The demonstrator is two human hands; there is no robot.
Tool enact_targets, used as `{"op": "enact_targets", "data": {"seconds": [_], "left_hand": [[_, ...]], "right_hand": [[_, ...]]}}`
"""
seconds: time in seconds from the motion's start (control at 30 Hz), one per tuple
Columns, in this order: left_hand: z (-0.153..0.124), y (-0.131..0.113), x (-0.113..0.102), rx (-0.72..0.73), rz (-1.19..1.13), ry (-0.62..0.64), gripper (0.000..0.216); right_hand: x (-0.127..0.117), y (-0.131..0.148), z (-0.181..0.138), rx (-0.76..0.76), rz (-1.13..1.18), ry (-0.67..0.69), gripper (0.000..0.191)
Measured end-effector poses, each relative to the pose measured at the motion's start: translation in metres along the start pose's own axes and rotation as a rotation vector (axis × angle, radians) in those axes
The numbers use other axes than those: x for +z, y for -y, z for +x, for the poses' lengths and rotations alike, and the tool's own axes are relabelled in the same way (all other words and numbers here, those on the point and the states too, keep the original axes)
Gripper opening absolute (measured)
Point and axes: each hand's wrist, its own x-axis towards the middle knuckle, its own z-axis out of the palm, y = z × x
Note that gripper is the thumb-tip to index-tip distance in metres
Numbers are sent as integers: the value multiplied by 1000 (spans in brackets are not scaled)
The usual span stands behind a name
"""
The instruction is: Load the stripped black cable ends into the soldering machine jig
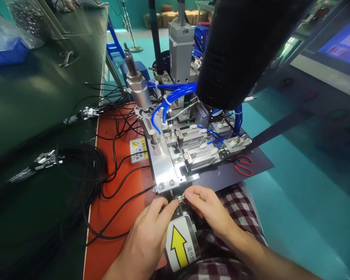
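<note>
The thin coloured wires (181,199) are already showing separated just beyond the yellow-arrow plate (179,243), but the work is seeming unfinished; shiny-ended black cables (48,158) are lying left of this plate, untouched. The left hand (147,225) and right hand (207,204) are curving inward from its two sides, thumbs and forefingers pinching the wires.
</note>
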Motion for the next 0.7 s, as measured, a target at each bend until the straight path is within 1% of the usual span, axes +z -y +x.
{"op": "enact_targets", "data": {"seconds": [0.1, 0.27, 0.3, 0.37, 0.47, 0.53, 0.63, 0.7], "left_hand": [[-5, 3, 4, -17, -1, 1, 35], [-4, 4, 5, 14, 42, -3, 38], [-4, 4, 5, 15, 47, 0, 39], [-5, 4, 5, 4, 41, -4, 40], [-8, 5, 6, -23, 20, 17, 42], [-9, 6, 5, -23, 21, 33, 42], [-10, 9, 2, 11, 51, 81, 42], [-10, 11, 2, 29, 68, 108, 42]], "right_hand": [[1, -4, 0, -51, -76, 0, 23], [-1, -13, -3, -219, -355, -90, 15], [-3, -15, -3, -220, -364, -100, 14], [-6, -18, -2, -178, -311, -100, 15], [-7, -20, -3, -111, -201, -61, 17], [-5, -19, -8, -89, -194, -44, 18], [0, -16, -15, -109, -296, -83, 17], [1, -12, -18, -194, -438, -116, 16]]}}
